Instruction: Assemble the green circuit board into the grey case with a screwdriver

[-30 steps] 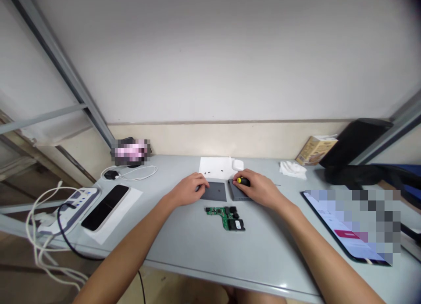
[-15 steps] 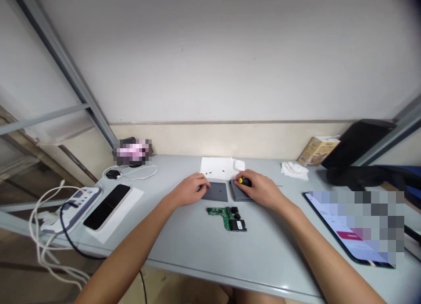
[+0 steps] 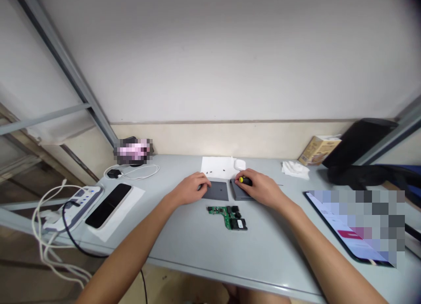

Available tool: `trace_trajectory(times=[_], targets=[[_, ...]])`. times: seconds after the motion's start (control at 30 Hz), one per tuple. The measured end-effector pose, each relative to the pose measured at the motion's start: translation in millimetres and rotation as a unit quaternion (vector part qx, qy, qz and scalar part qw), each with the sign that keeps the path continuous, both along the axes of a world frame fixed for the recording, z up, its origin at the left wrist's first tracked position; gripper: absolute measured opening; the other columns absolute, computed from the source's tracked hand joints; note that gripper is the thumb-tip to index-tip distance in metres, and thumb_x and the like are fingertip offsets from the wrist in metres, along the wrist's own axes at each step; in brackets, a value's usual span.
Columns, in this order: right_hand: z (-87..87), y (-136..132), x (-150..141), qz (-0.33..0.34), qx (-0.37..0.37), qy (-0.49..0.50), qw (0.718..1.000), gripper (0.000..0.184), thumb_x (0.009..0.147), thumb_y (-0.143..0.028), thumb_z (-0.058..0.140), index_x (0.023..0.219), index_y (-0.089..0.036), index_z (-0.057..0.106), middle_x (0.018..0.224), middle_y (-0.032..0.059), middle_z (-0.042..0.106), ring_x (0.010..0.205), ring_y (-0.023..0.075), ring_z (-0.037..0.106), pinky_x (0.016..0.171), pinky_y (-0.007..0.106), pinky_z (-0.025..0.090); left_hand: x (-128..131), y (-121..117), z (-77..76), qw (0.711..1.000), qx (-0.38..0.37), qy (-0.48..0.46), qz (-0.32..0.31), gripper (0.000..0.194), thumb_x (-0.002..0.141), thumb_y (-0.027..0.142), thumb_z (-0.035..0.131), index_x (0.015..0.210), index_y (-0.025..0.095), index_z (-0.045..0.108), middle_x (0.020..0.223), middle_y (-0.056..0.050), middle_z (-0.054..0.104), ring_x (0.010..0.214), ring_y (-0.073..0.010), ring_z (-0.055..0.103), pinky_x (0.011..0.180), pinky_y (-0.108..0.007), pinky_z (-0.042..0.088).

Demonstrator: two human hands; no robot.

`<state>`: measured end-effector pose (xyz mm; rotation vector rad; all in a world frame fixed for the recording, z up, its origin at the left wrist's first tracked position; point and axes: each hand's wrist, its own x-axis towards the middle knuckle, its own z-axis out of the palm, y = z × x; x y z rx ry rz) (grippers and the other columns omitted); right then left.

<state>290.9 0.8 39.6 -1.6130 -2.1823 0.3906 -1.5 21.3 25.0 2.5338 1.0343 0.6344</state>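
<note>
A flat dark grey cover panel (image 3: 217, 191) lies on the table, and the bent fingers of my left hand (image 3: 194, 187) close on its left end. A dark bit shows between that thumb and the fingers, too small to name. My right hand (image 3: 258, 185) grips a screwdriver (image 3: 244, 180) with a yellow and black handle; its thin shaft points away to the right. Those fingertips also rest at the grey casing (image 3: 238, 192), partly hidden under the hand. In front of both pieces lies a green circuit board (image 3: 226, 216) with black parts.
Several tiny dark screws (image 3: 210, 172) sit on white paper (image 3: 217, 163) near a white earbud case (image 3: 240, 164). To the left are a phone (image 3: 109, 206) and a power strip (image 3: 73, 207) with cables. A tablet (image 3: 348, 234), crumpled tissue (image 3: 295, 169) and a box (image 3: 319, 150) stand right.
</note>
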Motion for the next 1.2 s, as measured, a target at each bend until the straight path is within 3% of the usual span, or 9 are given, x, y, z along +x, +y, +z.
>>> trace_trajectory(times=[1.2], targets=[[3.7,0.3,6.8,-0.029,-0.032,-0.025,0.999,0.023,0.1,-0.042,0.053,0.107,-0.03,0.072,0.116,0.0036,0.074,0.1,0.0252,0.071,0.073,0.031,0.045,2.8,-2.1,-1.9,1.0,-0.003,-0.006,-0.009,0.025,0.094,0.012,0.051,0.1,0.022,0.074,0.102,-0.006,0.072,0.104,-0.0223,0.066,0.092,-0.036,0.054]])
